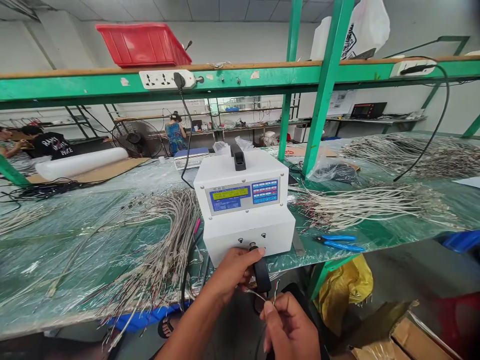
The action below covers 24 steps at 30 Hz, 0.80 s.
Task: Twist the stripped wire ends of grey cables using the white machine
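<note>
A white box machine (245,210) with a yellow display and blue keypad stands at the bench's front edge. My left hand (232,272) is curled against its lower front, with the thumb on a black lever (260,272) that hangs from the machine. Just below, my right hand (290,327) pinches a thin cable (258,295) whose coloured wire ends point up toward the lever. A large bundle of grey cables (168,245) lies left of the machine.
More cable bundles (375,205) lie on the green bench to the right, with blue-handled pliers (339,243) near its edge. A green post (322,100) rises behind the machine. A yellow bag (347,282) and cardboard sit below. People work at far benches on the left.
</note>
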{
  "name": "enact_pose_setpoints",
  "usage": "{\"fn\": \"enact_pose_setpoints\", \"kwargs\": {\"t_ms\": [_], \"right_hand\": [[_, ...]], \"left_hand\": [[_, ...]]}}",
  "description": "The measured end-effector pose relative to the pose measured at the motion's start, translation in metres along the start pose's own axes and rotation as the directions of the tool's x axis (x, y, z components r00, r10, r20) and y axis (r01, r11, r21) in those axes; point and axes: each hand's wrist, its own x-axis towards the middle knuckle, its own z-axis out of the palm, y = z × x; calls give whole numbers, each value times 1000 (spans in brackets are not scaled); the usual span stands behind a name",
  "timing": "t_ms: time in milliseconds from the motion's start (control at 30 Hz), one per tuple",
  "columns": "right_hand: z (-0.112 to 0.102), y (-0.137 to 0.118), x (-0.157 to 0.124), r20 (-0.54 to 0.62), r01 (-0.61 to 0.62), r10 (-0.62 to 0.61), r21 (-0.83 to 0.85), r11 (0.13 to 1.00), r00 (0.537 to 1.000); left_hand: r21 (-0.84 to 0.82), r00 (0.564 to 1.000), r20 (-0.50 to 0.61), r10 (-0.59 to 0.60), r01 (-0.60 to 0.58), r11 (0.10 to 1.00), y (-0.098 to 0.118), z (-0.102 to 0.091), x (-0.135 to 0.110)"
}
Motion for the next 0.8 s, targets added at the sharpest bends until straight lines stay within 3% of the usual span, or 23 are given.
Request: {"fn": "enact_pose_setpoints", "kwargs": {"t_ms": [367,633,733,800], "right_hand": [[-2,-7,7,10,13,-12,-130,991,1000],[0,-6,7,-44,-26,20,-154,988,999],[0,-2,5,-44,-57,55,-49,997,998],[-2,0,5,-28,-92,93,37,995,995]], "left_hand": [[-109,1000,4,-24,24,994,-5,1,7],[-129,1000,15,2,-1,992,-5,0,3],[-153,990,-114,87,-104,983,-12,-1,-8],[-173,952,-261,161,-210,962,-25,-1,-22]]}}
